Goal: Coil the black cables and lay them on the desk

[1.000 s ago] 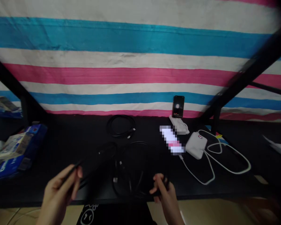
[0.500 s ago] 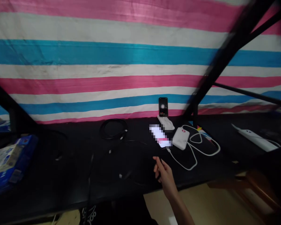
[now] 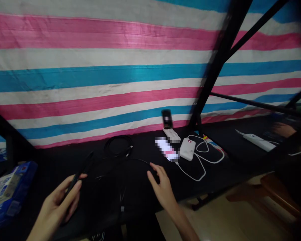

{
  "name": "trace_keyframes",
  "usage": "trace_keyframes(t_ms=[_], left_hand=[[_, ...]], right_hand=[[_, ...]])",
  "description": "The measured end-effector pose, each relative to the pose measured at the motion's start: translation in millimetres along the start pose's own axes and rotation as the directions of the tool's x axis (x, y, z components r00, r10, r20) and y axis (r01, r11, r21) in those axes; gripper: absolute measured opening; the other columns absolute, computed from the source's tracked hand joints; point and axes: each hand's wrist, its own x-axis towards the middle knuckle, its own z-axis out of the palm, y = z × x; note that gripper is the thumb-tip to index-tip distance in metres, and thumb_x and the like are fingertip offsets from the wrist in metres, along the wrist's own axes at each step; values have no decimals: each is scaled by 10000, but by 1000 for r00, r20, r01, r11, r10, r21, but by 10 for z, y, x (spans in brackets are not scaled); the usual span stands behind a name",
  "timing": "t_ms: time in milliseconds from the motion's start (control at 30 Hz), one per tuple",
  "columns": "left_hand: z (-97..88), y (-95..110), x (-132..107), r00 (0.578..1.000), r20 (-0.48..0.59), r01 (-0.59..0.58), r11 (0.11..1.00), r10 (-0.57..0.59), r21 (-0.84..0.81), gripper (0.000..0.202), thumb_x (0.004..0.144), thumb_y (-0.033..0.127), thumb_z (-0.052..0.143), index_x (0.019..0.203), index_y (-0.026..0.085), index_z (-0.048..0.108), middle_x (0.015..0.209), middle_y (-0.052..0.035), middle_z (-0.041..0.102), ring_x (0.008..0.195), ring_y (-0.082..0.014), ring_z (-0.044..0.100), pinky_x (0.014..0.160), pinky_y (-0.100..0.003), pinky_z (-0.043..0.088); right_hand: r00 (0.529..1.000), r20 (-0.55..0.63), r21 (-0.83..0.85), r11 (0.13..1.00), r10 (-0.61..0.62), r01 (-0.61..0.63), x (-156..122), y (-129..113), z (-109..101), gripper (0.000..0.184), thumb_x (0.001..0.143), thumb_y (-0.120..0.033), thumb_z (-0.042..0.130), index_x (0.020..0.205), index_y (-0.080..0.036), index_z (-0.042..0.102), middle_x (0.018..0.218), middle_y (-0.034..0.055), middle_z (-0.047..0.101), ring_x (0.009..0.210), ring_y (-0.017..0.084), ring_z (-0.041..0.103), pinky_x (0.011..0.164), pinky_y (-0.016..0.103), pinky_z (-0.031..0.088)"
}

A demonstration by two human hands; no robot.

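Note:
My left hand (image 3: 60, 201) is low at the left, its fingers pinched round a black cable (image 3: 80, 172) that runs up and away from it. My right hand (image 3: 162, 182) reaches over the black table (image 3: 140, 194) with fingers spread and nothing in it. Just beyond its fingertips a loose black cable loop (image 3: 137, 161) lies on the table. A coiled black cable (image 3: 116, 146) rests farther back near the striped wall.
A white power bank (image 3: 187, 149) with a white cord (image 3: 203, 160) sits to the right of a lit phone (image 3: 167, 150). Another phone (image 3: 166, 118) stands against the striped tarp. Blue boxes (image 3: 7, 189) lie at the left. Another person's hand (image 3: 284, 129) and a white power strip (image 3: 257, 142) are far right.
The view swung right and up. My left hand came back into view holding the black cable. My right hand let go of the cable it pinched and spread open over the table.

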Motion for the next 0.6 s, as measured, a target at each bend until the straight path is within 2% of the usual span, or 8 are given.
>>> trace_keyframes(t_ms=[100, 200, 267, 300, 367, 467, 533, 600], left_hand=[[156, 26, 21, 994, 107, -27, 1000, 25, 13, 546, 761, 557, 542, 1162, 190, 490, 379, 100, 364, 331, -55, 305, 348, -153, 244], [188, 89, 2, 990, 137, -37, 999, 40, -22, 523, 794, 546, 500, 1195, 212, 467, 400, 96, 402, 305, -59, 309, 314, -151, 235], [138, 106, -22, 990, 143, -9, 998, 18, -65, 540, 795, 563, 484, 1209, 216, 463, 400, 98, 403, 284, -53, 260, 281, -147, 198], [96, 102, -34, 990, 142, 12, 995, 2, -97, 550, 796, 571, 473, 1215, 215, 465, 395, 99, 393, 281, -49, 229, 271, -144, 172], [-6, 77, -46, 992, 123, 57, 982, -35, -181, 549, 803, 569, 463, 1222, 214, 482, 384, 100, 362, 295, -44, 189, 277, -136, 130], [-170, 39, -21, 996, 30, 92, 943, -87, -319, 503, 795, 517, 516, 1189, 205, 540, 382, 98, 312, 332, -35, 180, 316, -130, 127], [-270, 39, 22, 992, -39, 96, 924, -119, -371, 479, 761, 490, 578, 1139, 196, 587, 395, 98, 287, 359, -27, 182, 345, -124, 180], [-364, 51, 76, 985, -107, 88, 925, -137, -371, 465, 725, 484, 621, 1091, 197, 623, 410, 98, 265, 378, -22, 191, 373, -120, 224]], right_hand=[[958, 288, -58, 998, -3, 21, -292, -192, 249, 541, 803, -397, 567, 1297, -196, 476, 1244, 119, 527, 1159, 246, 492, 983, 406, 393], [863, 496, -161, 966, -98, 202, -547, -281, 477, 850, 663, -426, 711, 1399, -239, 328, 1488, 122, 227, 1356, 319, 206, 1073, 486, 246], [807, 570, -195, 929, -153, 315, -622, -285, 574, 878, 622, -432, 745, 1384, -255, 348, 1528, 110, 86, 1382, 343, 79, 1086, 533, 164], [793, 585, -207, 914, -171, 350, -627, -278, 609, 798, 627, -424, 745, 1336, -258, 417, 1527, 104, 101, 1383, 340, 77, 1088, 540, 142], [794, 581, -232, 898, -182, 375, -589, -264, 656, 518, 672, -384, 728, 1148, -256, 571, 1485, 89, 255, 1371, 311, 165, 1091, 516, 144], [810, 553, -232, 897, -197, 377, -475, -261, 682, 153, 760, -325, 674, 889, -248, 642, 1296, 50, 518, 1278, 246, 368, 1064, 443, 232], [815, 543, -212, 907, -201, 365, -396, -262, 671, 63, 809, -306, 632, 826, -250, 655, 1126, 23, 630, 1157, 212, 489, 999, 401, 319], [822, 538, -186, 924, -188, 333, -321, -248, 647, 102, 837, -291, 606, 772, -258, 677, 940, -2, 692, 1011, 190, 574, 914, 369, 387]])
